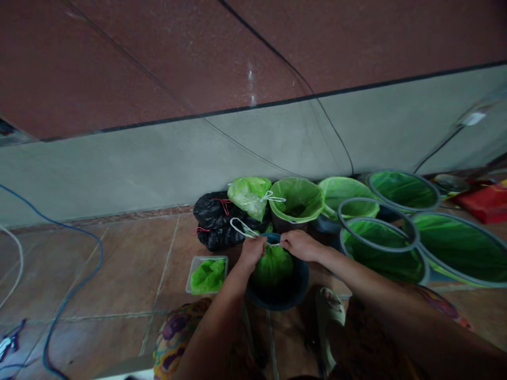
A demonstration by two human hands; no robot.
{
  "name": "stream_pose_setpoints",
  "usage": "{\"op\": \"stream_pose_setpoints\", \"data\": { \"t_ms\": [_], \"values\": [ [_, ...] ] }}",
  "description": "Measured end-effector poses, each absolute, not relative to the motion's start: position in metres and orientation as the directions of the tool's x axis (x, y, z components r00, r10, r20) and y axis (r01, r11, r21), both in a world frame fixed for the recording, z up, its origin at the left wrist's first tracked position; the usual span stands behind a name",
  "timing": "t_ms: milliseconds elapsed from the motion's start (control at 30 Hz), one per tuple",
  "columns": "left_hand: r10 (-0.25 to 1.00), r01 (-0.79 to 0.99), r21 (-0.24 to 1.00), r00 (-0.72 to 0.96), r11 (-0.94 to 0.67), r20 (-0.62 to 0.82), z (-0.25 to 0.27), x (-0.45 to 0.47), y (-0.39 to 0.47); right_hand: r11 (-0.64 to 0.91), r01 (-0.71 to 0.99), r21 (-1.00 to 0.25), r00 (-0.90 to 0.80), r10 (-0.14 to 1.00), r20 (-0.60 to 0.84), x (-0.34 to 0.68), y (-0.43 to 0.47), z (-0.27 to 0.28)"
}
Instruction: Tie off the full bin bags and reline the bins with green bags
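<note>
A green drawstring garbage bag [273, 265] sits gathered inside a dark round bin [278, 301] between my feet. My left hand [252, 250] is closed on the bag's white drawstring at its left, and a loop [241, 227] of the string sticks up beyond the fingers. At the right of the gathered neck, my right hand [300, 245] pinches the drawstring too. Both hands are above the bin, a short way apart. What the bag contains is hidden.
Black tied bags [216, 224] and a tied light-green bag [250, 191] lie against the wall. Several green-lined bins [297, 198] stand to the right, one with a loose grey ring [344, 208]. A clear tray [190, 285] holds green bags. A blue cable [99, 258] crosses the floor.
</note>
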State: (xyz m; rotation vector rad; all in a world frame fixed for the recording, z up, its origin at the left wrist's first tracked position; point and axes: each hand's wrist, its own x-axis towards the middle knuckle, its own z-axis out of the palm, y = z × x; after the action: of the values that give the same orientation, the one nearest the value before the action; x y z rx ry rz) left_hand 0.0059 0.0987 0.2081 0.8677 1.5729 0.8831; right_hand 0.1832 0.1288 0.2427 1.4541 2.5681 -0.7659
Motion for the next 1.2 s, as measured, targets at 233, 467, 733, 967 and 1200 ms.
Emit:
{"op": "stream_pose_setpoints", "data": {
  "t_ms": [233, 467, 733, 967, 1200],
  "values": [
    [0.884, -0.305, 0.837, 0.042, 0.455, -0.465, 0.206, 0.016, 0.093, 0.380, 0.746, -0.547, -0.588, 0.761, -0.274, 0.186, 0.135, 0.233],
    [0.913, -0.076, 0.929, 0.228, 0.363, -0.338, 0.206, 0.012, 0.095, 0.166, 0.550, -0.819, -0.610, 0.749, -0.258, 0.187, 0.135, 0.238],
    [0.936, 0.124, 0.975, 0.281, 0.183, -0.211, 0.199, 0.017, 0.093, -0.227, -0.073, -0.971, -0.383, 0.906, -0.182, 0.182, 0.139, 0.253],
    [0.935, 0.063, 0.961, 0.221, 0.269, -0.276, 0.197, 0.019, 0.097, -0.089, 0.367, -0.926, -0.556, 0.777, -0.295, 0.183, 0.138, 0.235],
    [0.911, -0.038, 0.911, 0.057, 0.410, -0.408, 0.201, 0.020, 0.098, 0.295, 0.695, -0.656, -0.554, 0.801, -0.228, 0.182, 0.132, 0.235]
  ]
}}
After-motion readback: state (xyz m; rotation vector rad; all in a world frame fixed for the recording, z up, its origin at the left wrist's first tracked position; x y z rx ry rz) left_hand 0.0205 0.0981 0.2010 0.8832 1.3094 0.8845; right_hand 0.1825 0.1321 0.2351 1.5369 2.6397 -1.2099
